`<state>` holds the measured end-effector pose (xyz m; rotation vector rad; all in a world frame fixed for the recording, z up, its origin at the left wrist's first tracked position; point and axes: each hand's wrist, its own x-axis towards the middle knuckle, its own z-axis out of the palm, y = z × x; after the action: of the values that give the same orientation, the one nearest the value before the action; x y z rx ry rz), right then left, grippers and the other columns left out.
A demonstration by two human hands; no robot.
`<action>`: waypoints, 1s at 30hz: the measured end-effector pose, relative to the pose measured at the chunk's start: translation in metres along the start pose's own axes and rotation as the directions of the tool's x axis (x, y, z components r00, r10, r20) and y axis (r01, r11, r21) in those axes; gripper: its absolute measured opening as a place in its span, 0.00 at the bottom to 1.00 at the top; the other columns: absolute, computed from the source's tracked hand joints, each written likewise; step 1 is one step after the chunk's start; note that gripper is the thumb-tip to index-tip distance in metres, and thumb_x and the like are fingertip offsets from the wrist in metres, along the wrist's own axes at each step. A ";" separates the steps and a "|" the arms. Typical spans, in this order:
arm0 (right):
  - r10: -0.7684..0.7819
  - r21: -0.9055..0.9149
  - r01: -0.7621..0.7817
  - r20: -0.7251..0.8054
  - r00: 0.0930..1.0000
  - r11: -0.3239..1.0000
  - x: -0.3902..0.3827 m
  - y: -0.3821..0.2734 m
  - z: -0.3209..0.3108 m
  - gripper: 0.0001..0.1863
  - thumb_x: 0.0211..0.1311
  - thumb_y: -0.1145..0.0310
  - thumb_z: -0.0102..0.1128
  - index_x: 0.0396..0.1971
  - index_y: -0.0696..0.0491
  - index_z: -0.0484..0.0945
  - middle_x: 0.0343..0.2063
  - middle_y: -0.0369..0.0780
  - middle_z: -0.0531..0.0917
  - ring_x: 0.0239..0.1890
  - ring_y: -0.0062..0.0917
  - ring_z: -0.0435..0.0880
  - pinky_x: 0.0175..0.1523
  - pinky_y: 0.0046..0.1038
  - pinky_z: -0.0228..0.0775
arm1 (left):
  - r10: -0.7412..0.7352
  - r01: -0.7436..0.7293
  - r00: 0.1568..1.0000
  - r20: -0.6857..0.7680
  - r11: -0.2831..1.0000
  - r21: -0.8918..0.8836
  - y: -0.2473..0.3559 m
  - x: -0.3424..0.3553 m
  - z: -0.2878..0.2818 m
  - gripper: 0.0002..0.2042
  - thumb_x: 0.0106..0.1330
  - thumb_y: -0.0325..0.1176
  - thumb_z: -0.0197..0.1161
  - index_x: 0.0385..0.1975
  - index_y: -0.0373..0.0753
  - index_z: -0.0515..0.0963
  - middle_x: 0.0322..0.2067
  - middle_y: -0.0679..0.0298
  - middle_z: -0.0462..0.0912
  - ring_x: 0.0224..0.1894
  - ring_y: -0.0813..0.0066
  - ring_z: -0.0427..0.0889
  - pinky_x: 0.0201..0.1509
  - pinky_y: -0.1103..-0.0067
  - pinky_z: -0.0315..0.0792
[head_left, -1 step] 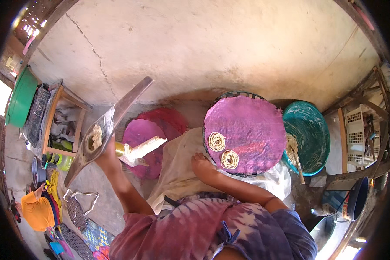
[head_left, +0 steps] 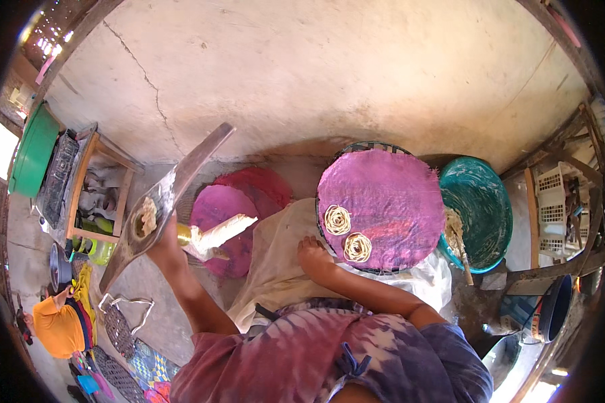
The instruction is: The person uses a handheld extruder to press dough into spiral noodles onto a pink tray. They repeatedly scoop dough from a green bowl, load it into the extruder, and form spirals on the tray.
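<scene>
On the left, my left hand (head_left: 165, 242) is closed on a long dark wooden press (head_left: 181, 178), held tilted with its upper end toward the wall. Pale dough (head_left: 146, 216) sits in the hole at its middle. Beside that hand is a yellowish cylinder (head_left: 187, 234) with a dough-coated white length (head_left: 225, 230) beyond it; how they join the press is hidden. My right hand (head_left: 312, 255) rests on the pale cloth (head_left: 273, 252), fingers laid over it, holding nothing visible. Just right of it stands a round tray covered in purple cloth (head_left: 393, 195), bearing two coiled noodle nests (head_left: 357, 247).
A teal basin (head_left: 487, 215) smeared with dough stands right of the tray, with a dough-covered stick (head_left: 455, 235) at its rim. Purple round mats (head_left: 222, 205) lie at left centre. A wooden stand (head_left: 81, 181) and a person in orange (head_left: 57, 326) are far left.
The wooden press has dipped very slightly with my left hand. My right hand, the tray and the noodle nests look the same.
</scene>
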<state>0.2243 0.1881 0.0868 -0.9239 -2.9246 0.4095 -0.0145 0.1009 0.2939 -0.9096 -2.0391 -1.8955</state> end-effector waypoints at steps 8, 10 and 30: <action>-0.091 -0.070 0.094 0.038 0.995 0.993 -0.005 0.005 0.015 0.09 0.52 0.75 0.56 0.35 0.59 0.77 0.36 0.46 0.79 0.41 0.36 0.80 0.44 0.30 0.78 | -0.044 0.048 0.996 -0.078 0.998 0.051 -0.027 -0.008 -0.030 0.21 0.59 0.21 0.66 0.52 0.27 0.70 0.51 0.55 0.76 0.52 0.67 0.75 0.61 0.73 0.66; -0.120 -0.098 0.124 0.046 0.992 0.987 -0.008 0.001 -0.019 0.08 0.51 0.77 0.55 0.33 0.58 0.78 0.34 0.45 0.79 0.39 0.36 0.81 0.45 0.31 0.78 | -0.030 0.035 0.997 -0.071 0.996 0.079 -0.031 -0.008 -0.026 0.22 0.59 0.23 0.66 0.54 0.27 0.70 0.52 0.55 0.75 0.53 0.66 0.75 0.62 0.72 0.65; 0.873 0.509 -0.710 -0.314 0.373 0.486 -0.249 0.349 -0.083 0.15 0.58 0.69 0.61 0.46 0.55 0.80 0.36 0.50 0.85 0.40 0.41 0.85 0.46 0.34 0.75 | 0.107 -0.153 0.983 0.149 0.926 0.344 0.013 -0.001 -0.016 0.17 0.62 0.30 0.64 0.48 0.29 0.77 0.46 0.55 0.81 0.45 0.63 0.78 0.54 0.70 0.69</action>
<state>0.6339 0.3406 0.0832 -1.9894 -1.6228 0.4708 -0.0108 0.0852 0.3063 -1.0593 -2.2312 -1.3694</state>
